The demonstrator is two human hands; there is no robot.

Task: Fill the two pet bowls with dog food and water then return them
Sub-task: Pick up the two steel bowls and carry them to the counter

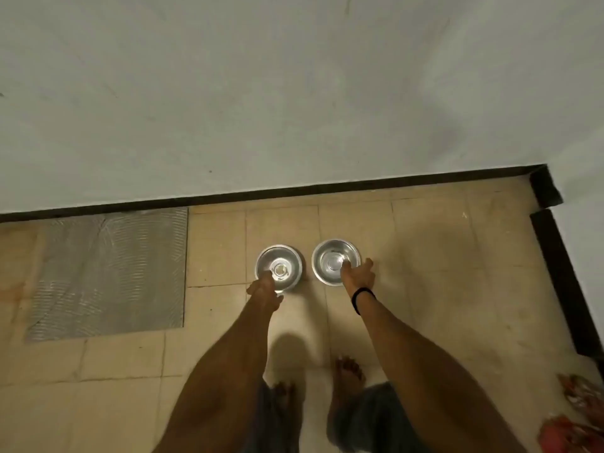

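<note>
Evidently shiny, empty steel bowls (pixel 278 268)

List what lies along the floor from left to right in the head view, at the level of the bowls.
Grey ribbed mat → left bowl, left hand at its near rim → right bowl, right hand at its rim → black skirting.

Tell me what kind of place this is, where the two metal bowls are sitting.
Probably a corner inside a home: a beige tiled floor meets a plain pale wall along a dark skirting, and the two steel bowls sit on the tiles.
</note>
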